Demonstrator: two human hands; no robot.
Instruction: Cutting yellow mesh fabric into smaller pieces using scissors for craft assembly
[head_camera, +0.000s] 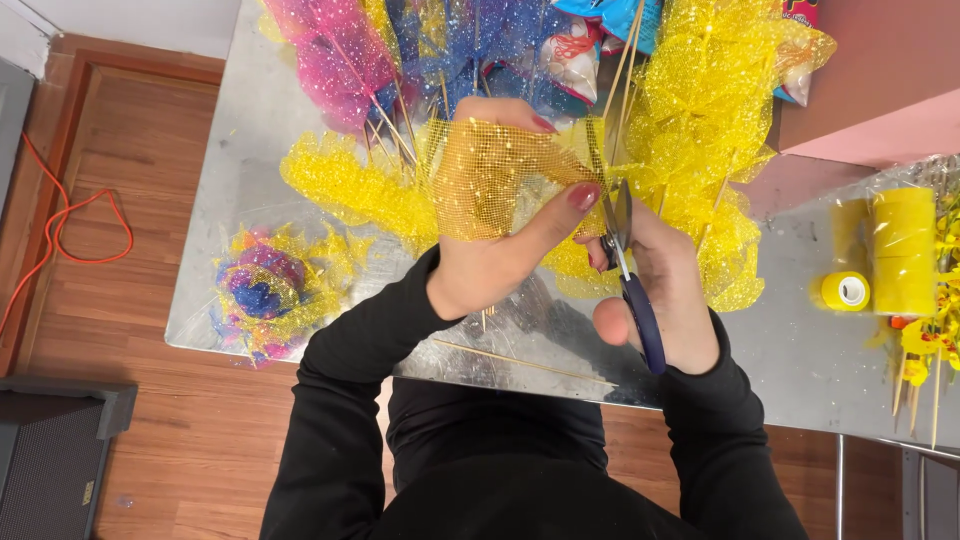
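Note:
My left hand (500, 255) grips a strip of glittery yellow mesh ribbon (490, 180), wrapped over the fingers and pinched by the thumb. My right hand (660, 290) holds blue-handled scissors (625, 270), blades pointing up against the ribbon's right edge. Both hands hover above a metal table (790, 350), in front of piles of yellow mesh flowers on wooden sticks (700, 110).
Pink mesh flowers (335, 55) and blue mesh flowers (470, 40) lie at the back. A multicoloured mesh ball (265, 285) sits near the table's left front corner. Yellow tape rolls (860, 280) stand at right. A loose wooden skewer (520, 362) lies near the front edge. An orange cable (70, 230) crosses the wooden floor.

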